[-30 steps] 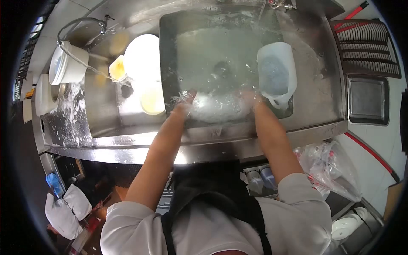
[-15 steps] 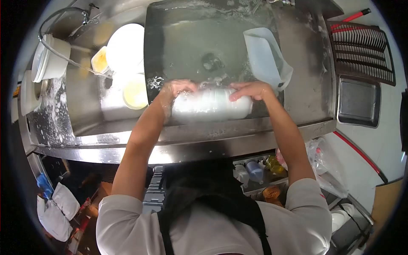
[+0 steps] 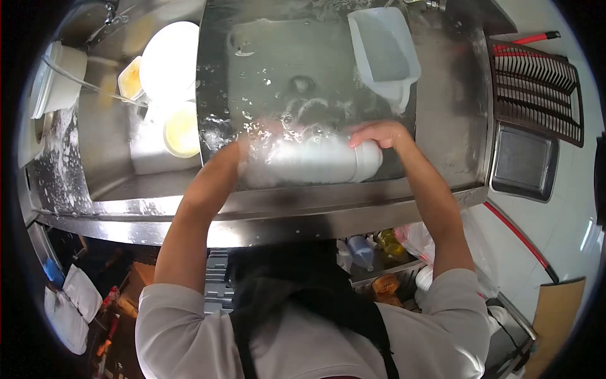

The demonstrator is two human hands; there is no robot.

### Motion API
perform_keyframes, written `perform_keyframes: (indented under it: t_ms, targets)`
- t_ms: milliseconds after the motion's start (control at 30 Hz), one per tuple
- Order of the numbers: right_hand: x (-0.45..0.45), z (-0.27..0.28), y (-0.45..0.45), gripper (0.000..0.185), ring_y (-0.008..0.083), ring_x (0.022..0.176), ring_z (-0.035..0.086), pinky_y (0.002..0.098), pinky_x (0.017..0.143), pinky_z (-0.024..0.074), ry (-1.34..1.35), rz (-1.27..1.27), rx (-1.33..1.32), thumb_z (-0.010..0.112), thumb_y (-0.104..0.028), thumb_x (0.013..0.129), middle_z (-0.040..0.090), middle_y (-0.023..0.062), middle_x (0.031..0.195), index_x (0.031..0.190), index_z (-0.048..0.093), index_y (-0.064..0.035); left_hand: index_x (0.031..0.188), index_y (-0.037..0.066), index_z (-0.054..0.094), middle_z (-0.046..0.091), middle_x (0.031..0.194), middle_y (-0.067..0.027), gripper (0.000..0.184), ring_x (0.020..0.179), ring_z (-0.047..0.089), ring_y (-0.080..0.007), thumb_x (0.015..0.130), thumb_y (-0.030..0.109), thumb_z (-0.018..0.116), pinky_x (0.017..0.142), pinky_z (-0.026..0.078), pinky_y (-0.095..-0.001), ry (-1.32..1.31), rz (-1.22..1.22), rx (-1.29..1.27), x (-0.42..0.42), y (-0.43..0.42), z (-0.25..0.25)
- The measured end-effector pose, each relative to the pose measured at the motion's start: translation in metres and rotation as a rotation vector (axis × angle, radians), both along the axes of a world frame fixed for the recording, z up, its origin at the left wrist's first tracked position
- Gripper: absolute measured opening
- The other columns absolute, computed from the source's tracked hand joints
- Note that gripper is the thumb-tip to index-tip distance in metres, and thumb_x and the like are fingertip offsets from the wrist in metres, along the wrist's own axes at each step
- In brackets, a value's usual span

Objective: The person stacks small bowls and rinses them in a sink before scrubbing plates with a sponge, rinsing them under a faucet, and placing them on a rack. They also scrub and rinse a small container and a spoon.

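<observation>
Two bare hands at a white container in a water-filled basin

One long steel sink unit (image 3: 442, 151) spans the upper and middle frame. Its middle basin (image 3: 213, 63) contains cloudy, splashing water, and a shallower basin (image 3: 113, 183) sits at left. Below, at the bottom of the frame, the person wears a black apron (image 3: 290, 278) over a pale shirt (image 3: 177, 335).

The white container (image 3: 309, 163) lies on its side, partly in the water, along the near edge of the middle basin, with a ridged rim toward the right. The right hand (image 3: 383, 134) grips it by that rim, fingers bunched together and fingertips pressed to its upper side. The left hand (image 3: 254, 136) is at the other end, blurred under spray; how its fingers are set, I cannot tell.

A translucent tub (image 3: 385, 57) with a narrowed end is in the same basin, upper center-right. A brown slatted rack (image 3: 536, 91) stands at upper right, just above a rectangular steel tray (image 3: 525, 161). In the left basin are a bright white round piece (image 3: 169, 60), a round yellowish container (image 3: 182, 129) and a small tub (image 3: 130, 79) with yellow in it; a white bucket (image 3: 66, 76) is at upper left. Below the counter, any lettering on the bottles (image 3: 361, 251) is too small to read.
</observation>
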State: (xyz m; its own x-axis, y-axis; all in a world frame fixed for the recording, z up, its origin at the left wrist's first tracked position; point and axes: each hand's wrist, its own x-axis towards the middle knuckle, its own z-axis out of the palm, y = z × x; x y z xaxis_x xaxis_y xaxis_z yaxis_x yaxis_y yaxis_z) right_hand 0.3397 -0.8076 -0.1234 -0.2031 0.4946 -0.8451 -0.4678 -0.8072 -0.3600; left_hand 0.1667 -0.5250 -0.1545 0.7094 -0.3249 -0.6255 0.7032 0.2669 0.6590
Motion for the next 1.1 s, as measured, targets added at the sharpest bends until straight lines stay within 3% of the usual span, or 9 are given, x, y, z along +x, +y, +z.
perform_keyframes:
  t_ms: [100,233,367,433,633,733,933,1033,1100]
  targets:
    - [-0.011,-0.022,0.013,0.051,0.0202,0.112,0.051,0.032,0.097,0.0393,-0.167,0.048,-0.049,0.064,-0.031,0.081,0.056,0.0082,0.124,0.126,0.054,-0.0096,0.119,0.0,0.056,0.061,0.115,-0.0159,0.059,0.101,0.06,-0.0222,0.079,0.044,0.061,0.088,0.05,-0.0341,0.011,0.032,-0.01,-0.006,0.005,-0.002]
    - [-0.01,-0.105,-0.028,0.047,0.0196,0.113,0.051,0.034,0.097,0.0397,-0.865,0.48,0.51,0.058,-0.034,0.084,0.054,0.0076,0.128,0.127,0.055,-0.0139,0.12,0.0,0.055,0.06,0.116,-0.016,0.059,0.102,0.06,-0.0225,0.08,0.043,0.06,0.089,0.049,-0.0346,0.011,0.068,-0.016,-0.007,0.006,-0.011]
    - [-0.003,-0.044,-0.005,0.05,0.0189,0.112,0.052,0.032,0.095,0.041,-0.272,0.127,-0.04,0.063,-0.036,0.081,0.054,0.0076,0.127,0.125,0.056,-0.0146,0.12,0.0,0.054,0.06,0.117,-0.016,0.058,0.103,0.06,-0.0228,0.082,0.043,0.058,0.089,0.049,-0.035,0.006,0.086,-0.012,-0.004,0.004,-0.031]
    - [0.001,-0.035,0.003,0.047,0.0158,0.103,0.057,0.0319,0.086,0.0472,-0.304,0.292,0.019,0.066,-0.037,0.079,0.059,0.0058,0.121,0.119,0.061,-0.0132,0.121,0.0,0.054,0.059,0.117,-0.016,0.057,0.103,0.059,-0.0229,0.082,0.042,0.057,0.09,0.049,-0.0353,-0.008,0.086,-0.007,0.0,0.0,-0.039]
    - [-0.003,-0.012,0.003,0.063,0.0205,0.117,0.05,0.0339,0.1,0.0387,-0.063,0.059,-0.281,0.074,-0.039,0.072,0.055,0.0127,0.125,0.123,0.056,-0.0074,0.122,0.0,0.053,0.059,0.118,-0.016,0.056,0.104,0.059,-0.0233,0.084,0.041,0.054,0.091,0.049,-0.0359,-0.005,0.099,-0.017,-0.008,0.006,-0.031]
    - [0.001,0.012,0.007,0.073,0.0213,0.125,0.043,0.0337,0.107,0.0307,-0.094,0.088,-0.167,0.072,-0.044,0.073,0.049,0.0141,0.133,0.131,0.049,-0.0045,0.123,0.0,0.052,0.059,0.119,-0.0161,0.056,0.105,0.059,-0.0235,0.085,0.041,0.053,0.091,0.048,-0.0363,0.007,0.109,-0.026,-0.013,0.013,-0.025]
    - [-0.007,-0.097,0.023,0.071,0.0247,0.134,0.03,0.0393,0.109,0.0257,0.021,0.494,0.138,0.055,-0.058,0.082,0.039,0.0099,0.143,0.135,0.046,-0.0115,0.124,0.0,0.051,0.058,0.12,-0.0161,0.055,0.106,0.058,-0.024,0.087,0.04,0.05,0.092,0.048,-0.0369,0.04,0.11,-0.035,-0.018,0.007,-0.019]
    - [-0.009,0.009,0.039,0.068,0.027,0.126,0.043,0.0387,0.108,0.0286,-0.475,0.425,-0.119,0.062,-0.044,0.077,0.052,0.0146,0.131,0.132,0.049,-0.0064,0.125,-0.001,0.05,0.058,0.12,-0.0161,0.054,0.107,0.058,-0.0242,0.088,0.04,0.049,0.092,0.048,-0.0373,0.047,0.118,-0.037,-0.02,0.01,-0.015]
    - [-0.002,-0.05,0.012,0.067,0.0268,0.124,0.045,0.0373,0.106,0.0308,-0.415,0.343,0.206,0.064,-0.045,0.076,0.054,0.0129,0.129,0.13,0.051,-0.0072,0.125,-0.001,0.05,0.057,0.121,-0.0161,0.054,0.107,0.058,-0.0243,0.089,0.039,0.048,0.092,0.048,-0.0375,0.049,0.12,-0.035,-0.02,0.01,-0.016]
